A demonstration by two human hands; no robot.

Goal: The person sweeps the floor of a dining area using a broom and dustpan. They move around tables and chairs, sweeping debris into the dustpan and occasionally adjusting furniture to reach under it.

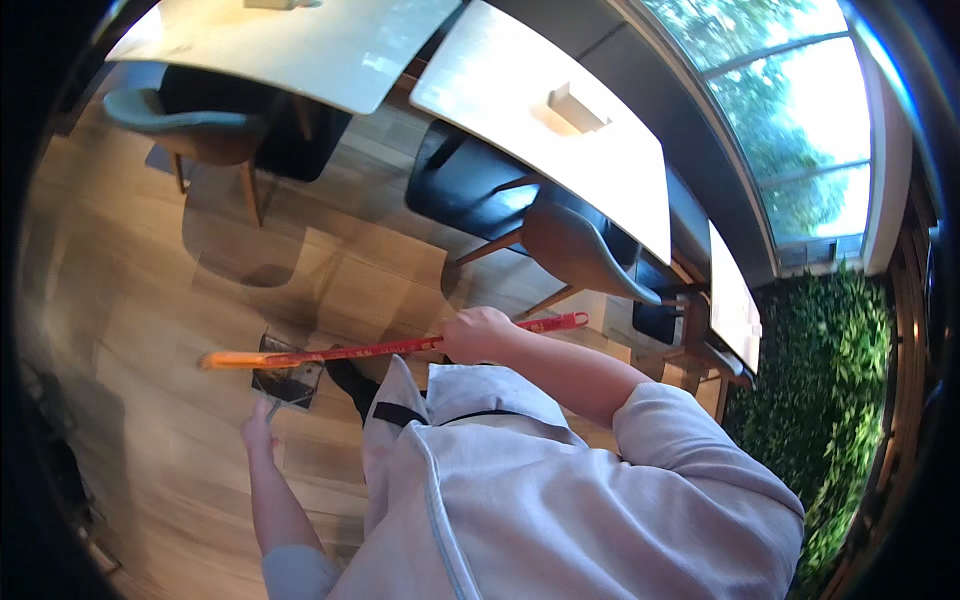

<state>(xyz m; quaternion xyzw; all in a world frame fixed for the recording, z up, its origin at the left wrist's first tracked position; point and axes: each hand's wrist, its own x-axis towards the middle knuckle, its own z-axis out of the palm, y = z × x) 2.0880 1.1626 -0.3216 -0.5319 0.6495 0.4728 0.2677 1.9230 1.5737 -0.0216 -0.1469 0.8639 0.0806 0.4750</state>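
My right hand [478, 334] is closed around the red handle of a broom [375, 349], which lies nearly level across my front. Its orange head [228, 360] points left, passing over a dark dustpan [292, 385]. Lower down on the left, my left hand [258, 428] is closed on the dustpan's thin handle. Some pale bits seem to be in the pan, too blurred to name. Whether the bristles touch the pan or the floor I cannot tell.
Wood-plank floor [160, 430] spreads around me. A light table [290, 50] with a grey-blue chair [190, 125] stands at the far left. Another table [500, 85] bears a small box [580, 107], with a chair [570, 245] before it. A green plant wall [810, 410] is at right, below a window [790, 120].
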